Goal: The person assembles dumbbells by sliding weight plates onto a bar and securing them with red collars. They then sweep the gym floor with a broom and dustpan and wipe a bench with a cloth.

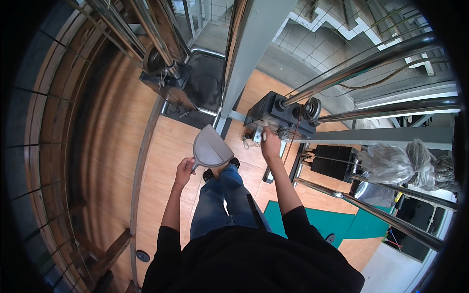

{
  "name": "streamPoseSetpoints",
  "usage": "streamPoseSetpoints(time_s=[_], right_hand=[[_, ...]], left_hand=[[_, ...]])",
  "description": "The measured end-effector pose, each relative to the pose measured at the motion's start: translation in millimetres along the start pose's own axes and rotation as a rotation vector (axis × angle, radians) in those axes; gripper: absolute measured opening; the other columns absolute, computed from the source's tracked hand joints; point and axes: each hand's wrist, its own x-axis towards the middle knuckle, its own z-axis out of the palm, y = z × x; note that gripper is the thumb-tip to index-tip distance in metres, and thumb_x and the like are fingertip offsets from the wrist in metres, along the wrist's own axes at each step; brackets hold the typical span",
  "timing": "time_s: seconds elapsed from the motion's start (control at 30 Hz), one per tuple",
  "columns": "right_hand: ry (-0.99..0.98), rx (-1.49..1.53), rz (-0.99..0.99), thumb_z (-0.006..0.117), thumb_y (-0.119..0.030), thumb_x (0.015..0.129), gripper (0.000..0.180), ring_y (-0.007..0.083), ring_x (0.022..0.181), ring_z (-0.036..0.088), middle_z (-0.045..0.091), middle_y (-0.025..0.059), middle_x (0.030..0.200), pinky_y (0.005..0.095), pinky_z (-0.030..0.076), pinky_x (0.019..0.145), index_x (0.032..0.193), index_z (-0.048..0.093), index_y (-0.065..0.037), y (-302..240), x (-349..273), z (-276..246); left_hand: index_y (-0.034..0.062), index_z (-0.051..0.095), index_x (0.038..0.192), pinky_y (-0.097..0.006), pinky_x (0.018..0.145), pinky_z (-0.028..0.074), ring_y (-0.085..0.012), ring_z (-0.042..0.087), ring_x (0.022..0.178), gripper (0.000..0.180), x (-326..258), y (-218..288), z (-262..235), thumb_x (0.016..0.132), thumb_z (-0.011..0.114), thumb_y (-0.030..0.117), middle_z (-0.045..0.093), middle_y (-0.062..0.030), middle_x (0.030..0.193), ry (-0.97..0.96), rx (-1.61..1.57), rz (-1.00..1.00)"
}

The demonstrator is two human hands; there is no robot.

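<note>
My left hand is closed around the short handle of a grey dustpan, which hangs above the floor in front of my legs. My right hand reaches forward with its fingers closed, next to the black weight stack of an exercise machine. Something small and pale shows at its fingers, but its kind is not clear. Two chrome guide rods and a dark pulley rise from that stack.
Another weight stack with chrome rods stands at the far left. A grey upright post divides the two machines. Green mats lie on the wood-look floor at right, near a chrome bar. Grey-white strands hang at far right.
</note>
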Motion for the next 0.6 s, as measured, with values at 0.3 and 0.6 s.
streamPoseSetpoints(time_s=[0.3,0.6], right_hand=[[0.466,0.344,0.213,0.057,0.000,0.079,0.007,0.0288,0.063,0.060,0.058,0.0144,0.071,0.0337,0.046,0.057,0.078,0.051,-0.004,-22,-25,-74],[0.442,0.208,0.236,0.062,-0.014,0.074,0.008,0.0366,0.073,0.062,0.063,0.0192,0.074,0.0382,0.050,0.066,0.076,0.062,-0.006,48,72,-81]], left_hand=[[0.0006,0.058,0.097,-0.022,0.050,0.043,-0.0078,0.049,0.052,0.020,-12,2,-8,0.093,0.052,0.019,0.054,-0.0013,0.066,0.073,-0.021,-0.027],[-0.0006,0.058,0.097,-0.022,0.050,0.041,-0.0076,0.049,0.052,0.021,1,17,5,0.093,0.052,0.019,0.053,-0.0012,0.064,-0.007,0.048,-0.006]])
